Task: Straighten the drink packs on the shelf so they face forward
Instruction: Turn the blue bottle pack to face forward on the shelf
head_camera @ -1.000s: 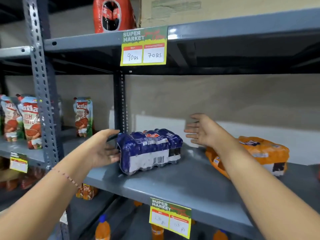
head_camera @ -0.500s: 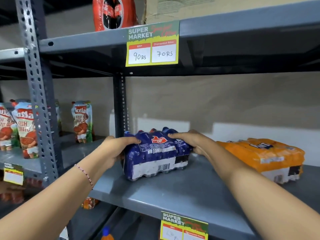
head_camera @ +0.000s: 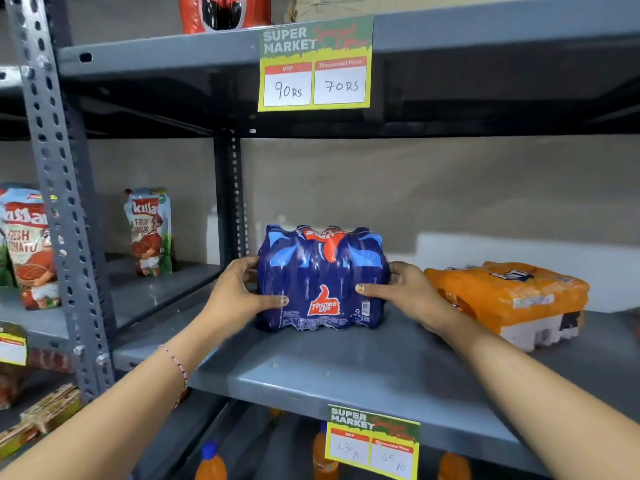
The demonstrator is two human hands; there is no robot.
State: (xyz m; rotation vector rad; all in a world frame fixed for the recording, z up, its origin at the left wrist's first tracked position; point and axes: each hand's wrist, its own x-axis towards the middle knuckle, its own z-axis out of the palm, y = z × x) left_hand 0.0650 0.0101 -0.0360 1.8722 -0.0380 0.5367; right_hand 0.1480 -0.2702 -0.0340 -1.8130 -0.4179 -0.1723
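A blue shrink-wrapped drink pack (head_camera: 322, 277) stands upright on the grey metal shelf (head_camera: 346, 368), its red thumbs-up logo facing me. My left hand (head_camera: 239, 294) grips its left side and my right hand (head_camera: 401, 292) grips its right side, thumbs across the front. To the right lies an orange drink pack (head_camera: 509, 296) on its side, angled, with its white end panel toward the front.
Tomato sauce pouches (head_camera: 149, 230) stand on the neighbouring shelf to the left, behind a perforated upright post (head_camera: 59, 188). Price tags hang from the shelf above (head_camera: 315, 64) and the shelf front edge (head_camera: 372, 441). Orange bottles (head_camera: 211, 462) stand below. A red pack (head_camera: 225, 10) sits above.
Both hands closed on the blue pack, which was lying with its barcode side forward; it now stands upright with the logo facing front. The camera moved closer.
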